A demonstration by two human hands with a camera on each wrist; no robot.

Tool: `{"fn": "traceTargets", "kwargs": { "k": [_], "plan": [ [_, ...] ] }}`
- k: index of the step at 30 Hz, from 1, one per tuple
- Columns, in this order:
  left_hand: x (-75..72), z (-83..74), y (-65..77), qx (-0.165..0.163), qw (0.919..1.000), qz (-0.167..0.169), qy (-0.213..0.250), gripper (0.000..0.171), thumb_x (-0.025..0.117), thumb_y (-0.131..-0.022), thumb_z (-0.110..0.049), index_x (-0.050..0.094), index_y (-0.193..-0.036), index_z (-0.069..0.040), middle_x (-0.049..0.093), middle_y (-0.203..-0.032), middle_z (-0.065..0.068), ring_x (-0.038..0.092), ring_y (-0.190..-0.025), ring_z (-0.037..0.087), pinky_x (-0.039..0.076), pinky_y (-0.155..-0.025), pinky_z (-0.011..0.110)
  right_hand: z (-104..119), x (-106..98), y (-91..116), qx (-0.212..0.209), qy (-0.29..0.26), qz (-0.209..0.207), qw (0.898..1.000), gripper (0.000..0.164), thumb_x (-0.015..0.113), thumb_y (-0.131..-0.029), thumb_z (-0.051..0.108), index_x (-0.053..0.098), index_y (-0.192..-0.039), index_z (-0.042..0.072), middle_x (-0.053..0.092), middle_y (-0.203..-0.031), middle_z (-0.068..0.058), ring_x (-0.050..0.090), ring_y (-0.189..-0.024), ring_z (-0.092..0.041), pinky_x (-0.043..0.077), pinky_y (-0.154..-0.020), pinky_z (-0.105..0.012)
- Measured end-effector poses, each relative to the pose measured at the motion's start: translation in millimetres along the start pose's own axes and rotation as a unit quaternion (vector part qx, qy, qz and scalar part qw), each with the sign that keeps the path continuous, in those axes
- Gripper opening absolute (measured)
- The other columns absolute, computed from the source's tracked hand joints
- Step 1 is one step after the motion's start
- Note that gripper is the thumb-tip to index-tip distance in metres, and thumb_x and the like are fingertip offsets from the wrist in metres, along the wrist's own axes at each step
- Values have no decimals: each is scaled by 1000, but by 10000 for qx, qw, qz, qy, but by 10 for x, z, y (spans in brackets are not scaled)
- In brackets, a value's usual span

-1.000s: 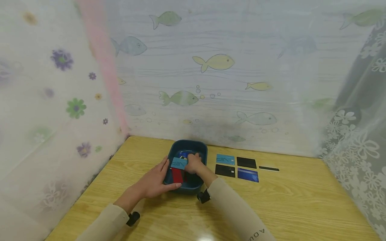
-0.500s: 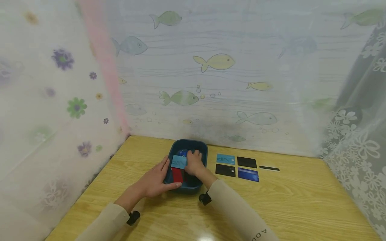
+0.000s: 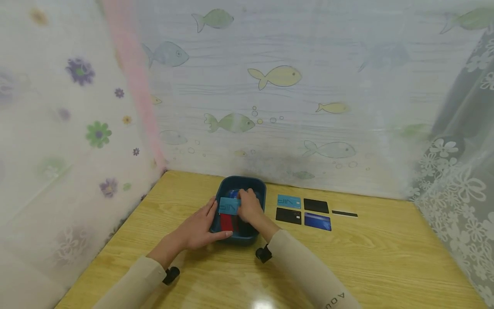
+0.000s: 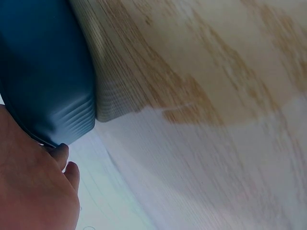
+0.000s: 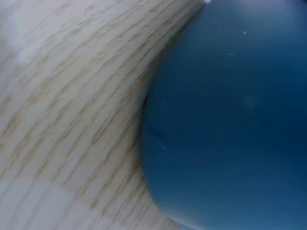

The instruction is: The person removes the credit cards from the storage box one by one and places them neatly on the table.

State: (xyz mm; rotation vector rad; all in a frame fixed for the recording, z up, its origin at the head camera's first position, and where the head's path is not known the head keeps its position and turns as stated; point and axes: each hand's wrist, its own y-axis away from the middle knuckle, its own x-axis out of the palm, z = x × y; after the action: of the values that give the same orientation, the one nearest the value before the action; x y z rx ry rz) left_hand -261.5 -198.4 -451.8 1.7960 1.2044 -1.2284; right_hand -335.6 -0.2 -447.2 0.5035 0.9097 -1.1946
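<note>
A dark blue plastic bin [image 3: 245, 241] stands on the wooden table, with cards inside. My left hand [image 3: 194, 227] rests along its left side, fingers fairly straight, the thumb lying across the front rim. In the left wrist view, fingertips [image 4: 72, 175] show by the bin wall [image 4: 48, 72]. My right hand [image 3: 250, 208] reaches into the bin and pinches the right end of a light blue VIP card [image 3: 229, 206]; its fingertips are partly hidden. Below that card lies a red card [image 3: 227, 222], and a blue one [image 3: 233, 194] shows behind. Only the bin's outside [image 5: 225, 120] fills the right wrist view.
Right of the bin, cards lie in two rows: a light blue VIP card [image 3: 289, 201], a black card [image 3: 316, 206], another black card [image 3: 288, 216] and a blue card [image 3: 317, 221]. A black-and-white strip [image 3: 344, 213] lies farther right. Printed curtains hang behind and beside the table.
Inside the bin, the light blue card has tilted slightly and levelled again with my right hand's small movement. My left hand has stayed against the bin. The head view has shifted slightly.
</note>
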Motion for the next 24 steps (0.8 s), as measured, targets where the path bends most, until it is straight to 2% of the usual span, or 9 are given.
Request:
{"fn": "traceTargets", "kwargs": {
  "k": [7,13,17,20,24],
  "plan": [
    [1,0,-3,-28,10000,14,41,118,51,-88,-83,14,-163,1,5,-172,14,18,-155,37,28,-121,54,-61,7,-27,-315,-459,-110,9984,32,61,-87,-11,67,-117,-2,67,-119,-19,61,-103,-29,54,-92,-46],
    [3,8,-11,-20,10000,25,13,118,50,-88,-83,12,-163,1,5,-172,14,18,-155,36,28,-121,53,-87,-12,-24,-364,-924,-133,9950,28,59,-91,-7,68,-116,0,68,-124,-17,62,-105,-27,54,-92,-44],
    [3,11,-8,-25,10000,39,45,118,50,-88,-82,12,-163,1,4,-172,14,18,-155,36,28,-121,54,-68,-55,-12,-344,-1159,-109,9926,25,59,-95,-3,68,-118,2,68,-124,-16,61,-98,-26,52,-84,-41],
    [6,14,-9,-28,10000,45,54,118,50,-88,-83,12,-163,0,4,-172,14,18,-155,36,28,-121,54,-52,-86,-3,-325,-1272,-102,9913,26,57,-96,-3,68,-119,2,68,-122,-15,57,-87,-23,48,-76,-36],
    [17,21,-13,-16,10000,37,25,118,49,-88,-83,12,-163,0,4,-172,14,18,-155,37,28,-121,54,-44,-122,15,-299,-1307,-99,9909,28,56,-95,-4,69,-120,1,68,-123,-15,54,-80,-20,46,-73,-33]
  ]
}}
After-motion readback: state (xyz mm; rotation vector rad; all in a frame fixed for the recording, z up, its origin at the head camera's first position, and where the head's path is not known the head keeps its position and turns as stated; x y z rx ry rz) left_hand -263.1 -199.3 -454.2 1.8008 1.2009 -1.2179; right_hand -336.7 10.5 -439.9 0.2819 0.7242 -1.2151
